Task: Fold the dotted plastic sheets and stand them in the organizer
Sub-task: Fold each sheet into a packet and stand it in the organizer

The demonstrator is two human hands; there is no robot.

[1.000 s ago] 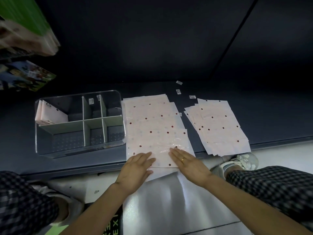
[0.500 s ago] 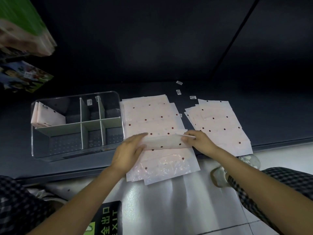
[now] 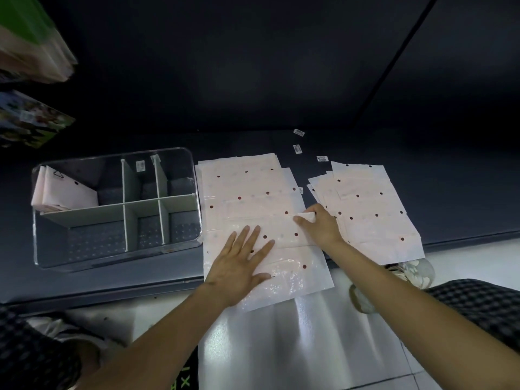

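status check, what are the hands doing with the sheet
Left hand flat, pressing the folded sheet. Right hand pinching its folded edge. Organizer holds folded sheets in the far-left slot only. Nothing blocking.

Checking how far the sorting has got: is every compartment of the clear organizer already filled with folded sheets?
No. Only the far-left compartment of the organizer holds folded sheets; the other compartments show bare bottoms.

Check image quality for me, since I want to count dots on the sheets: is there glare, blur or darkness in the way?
Head view: glare streaks the near edge of the middle sheet stack and the floor; the shelf back is nearly black; packages at upper left are blurred; wide-angle bending shows at the organizer.
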